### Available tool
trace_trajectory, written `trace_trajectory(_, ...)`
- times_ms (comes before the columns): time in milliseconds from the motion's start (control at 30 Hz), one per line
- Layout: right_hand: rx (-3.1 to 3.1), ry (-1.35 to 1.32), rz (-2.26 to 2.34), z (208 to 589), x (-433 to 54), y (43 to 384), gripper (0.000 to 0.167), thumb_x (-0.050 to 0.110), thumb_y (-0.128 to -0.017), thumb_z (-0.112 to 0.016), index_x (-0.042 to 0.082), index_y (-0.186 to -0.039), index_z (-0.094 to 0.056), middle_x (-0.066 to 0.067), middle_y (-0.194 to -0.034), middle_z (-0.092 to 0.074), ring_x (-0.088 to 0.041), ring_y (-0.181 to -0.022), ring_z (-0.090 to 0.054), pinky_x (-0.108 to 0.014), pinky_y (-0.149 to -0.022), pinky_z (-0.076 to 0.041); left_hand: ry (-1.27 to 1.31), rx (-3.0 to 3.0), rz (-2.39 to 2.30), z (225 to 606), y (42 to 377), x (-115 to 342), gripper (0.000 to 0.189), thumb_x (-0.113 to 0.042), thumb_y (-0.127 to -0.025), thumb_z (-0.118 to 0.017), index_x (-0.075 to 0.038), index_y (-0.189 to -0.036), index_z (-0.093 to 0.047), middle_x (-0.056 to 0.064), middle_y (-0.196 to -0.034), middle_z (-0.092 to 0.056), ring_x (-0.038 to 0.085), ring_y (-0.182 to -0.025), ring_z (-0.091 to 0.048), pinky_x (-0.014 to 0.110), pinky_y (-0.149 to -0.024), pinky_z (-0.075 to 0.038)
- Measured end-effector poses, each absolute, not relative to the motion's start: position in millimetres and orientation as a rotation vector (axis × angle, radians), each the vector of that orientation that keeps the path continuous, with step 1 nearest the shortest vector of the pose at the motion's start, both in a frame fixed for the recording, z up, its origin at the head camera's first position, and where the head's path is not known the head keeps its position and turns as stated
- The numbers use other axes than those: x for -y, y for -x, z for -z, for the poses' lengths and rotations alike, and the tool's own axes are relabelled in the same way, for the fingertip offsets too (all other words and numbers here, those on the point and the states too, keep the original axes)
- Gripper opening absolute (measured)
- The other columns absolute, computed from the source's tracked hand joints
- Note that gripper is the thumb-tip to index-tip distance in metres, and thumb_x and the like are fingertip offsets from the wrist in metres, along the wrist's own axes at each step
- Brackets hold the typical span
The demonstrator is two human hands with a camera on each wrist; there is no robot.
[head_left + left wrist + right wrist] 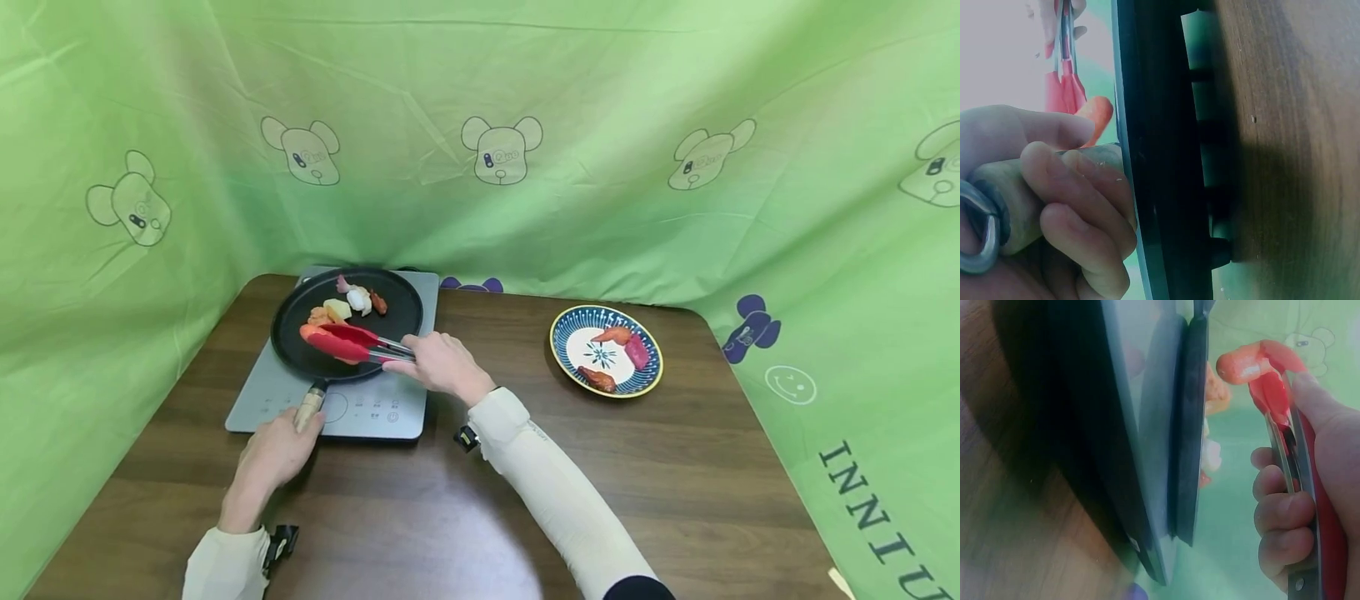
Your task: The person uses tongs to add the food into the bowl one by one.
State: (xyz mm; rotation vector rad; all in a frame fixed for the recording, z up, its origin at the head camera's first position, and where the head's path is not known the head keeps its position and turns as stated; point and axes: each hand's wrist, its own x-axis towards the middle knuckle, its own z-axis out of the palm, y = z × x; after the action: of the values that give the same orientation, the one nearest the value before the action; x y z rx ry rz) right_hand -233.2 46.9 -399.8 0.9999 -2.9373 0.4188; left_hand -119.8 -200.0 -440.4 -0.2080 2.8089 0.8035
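My left hand (277,450) grips the pan (397,304) by its handle (309,408), mostly covering it, while my right hand (446,365) squeezes the tongs (362,353) on a sausage (1239,365) above the pan, its middle hidden overhead by red tips (352,333).

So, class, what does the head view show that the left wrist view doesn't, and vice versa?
Only the head view: the blue-patterned plate with food pieces on it.
Only the left wrist view: the metal ring at the end of the pan handle and the dark feet beneath the cooktop.
Both: the left hand gripping that handle, and the tongs held by the right hand.
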Motion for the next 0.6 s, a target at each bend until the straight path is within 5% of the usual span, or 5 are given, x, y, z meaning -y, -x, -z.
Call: trace_trajectory(600, 3.034, -0.93, -0.382, 406, -30, 240, 0.045, 0.061, -0.09, -0.048, 0.017, -0.09, -0.055, 0.002, -0.066, -0.052, -0.013, -0.057, -0.05, -0.026, -0.049, -0.039, 0.228, -2.796, -0.811, 440, 120, 199, 0.067, -0.055, -0.095, -0.037, 0.008, -0.115, -0.048, 0.012, -0.072, -0.044, 0.025, -0.06, -0.045, 0.034, -0.05, -0.034)
